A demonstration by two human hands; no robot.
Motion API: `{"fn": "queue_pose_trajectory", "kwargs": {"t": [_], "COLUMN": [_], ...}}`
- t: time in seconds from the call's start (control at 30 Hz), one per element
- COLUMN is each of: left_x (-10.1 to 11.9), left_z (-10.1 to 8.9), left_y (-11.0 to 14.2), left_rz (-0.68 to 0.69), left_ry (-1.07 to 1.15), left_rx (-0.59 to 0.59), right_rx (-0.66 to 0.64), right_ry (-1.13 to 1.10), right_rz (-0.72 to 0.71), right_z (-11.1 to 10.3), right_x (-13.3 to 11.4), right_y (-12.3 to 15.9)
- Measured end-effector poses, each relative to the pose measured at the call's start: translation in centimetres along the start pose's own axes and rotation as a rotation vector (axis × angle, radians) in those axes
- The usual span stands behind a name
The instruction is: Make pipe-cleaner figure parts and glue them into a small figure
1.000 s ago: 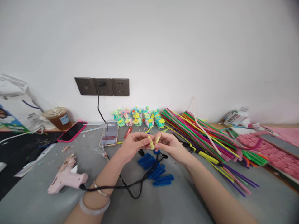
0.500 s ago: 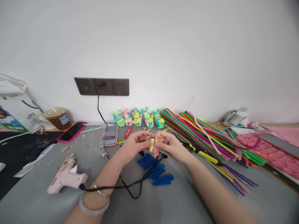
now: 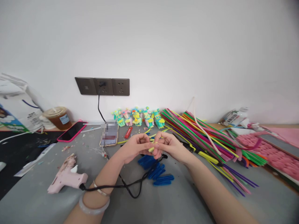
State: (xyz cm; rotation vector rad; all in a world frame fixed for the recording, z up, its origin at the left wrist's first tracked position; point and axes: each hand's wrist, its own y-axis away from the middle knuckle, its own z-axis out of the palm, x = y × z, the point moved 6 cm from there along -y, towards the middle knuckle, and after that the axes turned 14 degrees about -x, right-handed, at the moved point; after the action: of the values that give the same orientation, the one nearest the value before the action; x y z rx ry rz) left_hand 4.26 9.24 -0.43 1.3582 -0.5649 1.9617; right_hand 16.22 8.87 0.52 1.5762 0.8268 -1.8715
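Between my fingertips is a small piece of pale yellow pipe cleaner point(image 3: 151, 149), largely covered by the fingers. My left hand point(image 3: 136, 146) pinches it from one side, with thumb and index finger pressed together. From the other side my right hand point(image 3: 168, 145) pinches the same piece, and the fingertips of both hands meet. Just below the hands lie short blue pipe cleaner pieces point(image 3: 163, 179) in small bunches, partly crossed by a black cable point(image 3: 130, 186). Behind the hands stand several small colourful pipe cleaner figures point(image 3: 136, 117) in a row.
A pink glue gun point(image 3: 66, 179) lies at left, its cable running under my left forearm. Phones point(image 3: 72, 132), a drink cup point(image 3: 60, 119) and a red strip point(image 3: 128, 132) lie farther back. Long pipe cleaners point(image 3: 198, 133) spread at right, near yellow-handled cutters point(image 3: 207, 156).
The yellow piece has tilted from nearly upright to lying flatter and sits slightly lower between my fingertips. My fingers have closed nearer together around it.
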Motion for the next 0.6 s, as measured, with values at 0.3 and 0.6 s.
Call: {"fn": "queue_pose_trajectory", "kwargs": {"t": [0.3,0.6], "left_x": [1.2,1.9], "left_z": [-1.0,-1.2], "left_y": [-0.3,-0.1], "left_rz": [0.249,0.294], "left_ry": [-0.393,-0.492], "left_rx": [0.168,0.234], "right_rx": [0.25,0.235], "right_ry": [0.021,0.199], "right_rz": [-0.12,-0.153], "right_z": [-1.7,-1.4], "right_x": [0.0,-0.7], "right_y": [-0.1,-0.2]}}
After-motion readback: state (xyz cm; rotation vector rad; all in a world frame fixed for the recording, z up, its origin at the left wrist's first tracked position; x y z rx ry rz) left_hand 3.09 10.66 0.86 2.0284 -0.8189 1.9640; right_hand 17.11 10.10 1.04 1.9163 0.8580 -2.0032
